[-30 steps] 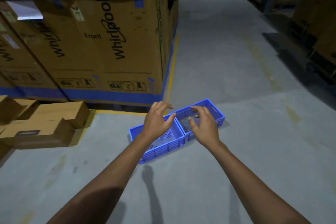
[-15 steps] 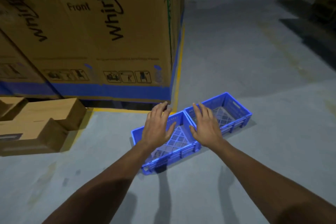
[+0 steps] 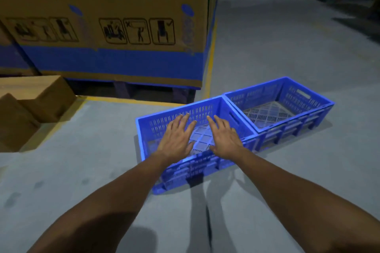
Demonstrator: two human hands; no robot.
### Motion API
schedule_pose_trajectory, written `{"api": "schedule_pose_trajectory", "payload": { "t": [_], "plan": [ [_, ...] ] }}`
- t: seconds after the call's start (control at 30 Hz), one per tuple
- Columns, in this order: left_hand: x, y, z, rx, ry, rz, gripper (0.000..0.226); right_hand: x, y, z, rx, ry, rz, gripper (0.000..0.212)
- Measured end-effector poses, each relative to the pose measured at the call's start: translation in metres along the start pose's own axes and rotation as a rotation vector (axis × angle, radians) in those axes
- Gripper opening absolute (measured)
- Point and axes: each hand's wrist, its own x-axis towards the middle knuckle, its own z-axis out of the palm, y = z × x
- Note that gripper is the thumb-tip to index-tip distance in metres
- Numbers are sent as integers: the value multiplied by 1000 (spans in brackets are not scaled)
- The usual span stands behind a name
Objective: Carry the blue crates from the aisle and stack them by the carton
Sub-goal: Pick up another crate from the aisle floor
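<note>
- Blue crates: near crate (image 3: 226,109) and far crate (image 3: 316,107) touching, on floor (image 3: 267,37) right of big carton (image 3: 102,26).
- Left hand (image 3: 176,139), right hand (image 3: 225,136): fingers spread, flat over near crate, gripping nothing.

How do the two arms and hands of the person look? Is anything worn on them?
Both forearms are bare as far as the picture shows: no sleeves are visible. The left hand and the right hand wear no gloves. No watch, ring or bracelet shows on the wrists or fingers.
</note>
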Motion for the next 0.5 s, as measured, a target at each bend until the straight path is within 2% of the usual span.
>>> {"api": "schedule_pose_trajectory", "payload": {
  "t": [0.13,0.23,0.27,0.33,0.4,0.5],
  "plan": [
    [0,-5,55,2,-75,-5,78,18,-1,63,-23,-110,-22,106],
    [1,-7,100,-160,-312,-116,86,25,3,100,-92,-239,-53,88],
    [0,-5,111,-236,-431,-178,83,24,3,110,-130,-241,-71,75],
    [-1,-1,121,-243,-585,-253,62,23,2,120,-171,-177,-79,52],
    [1,4,117,-161,-611,-258,43,25,1,119,-163,-167,-63,43],
    [-4,8,106,-107,-635,-206,36,25,-5,112,-163,-240,-50,41]
  ]
}}
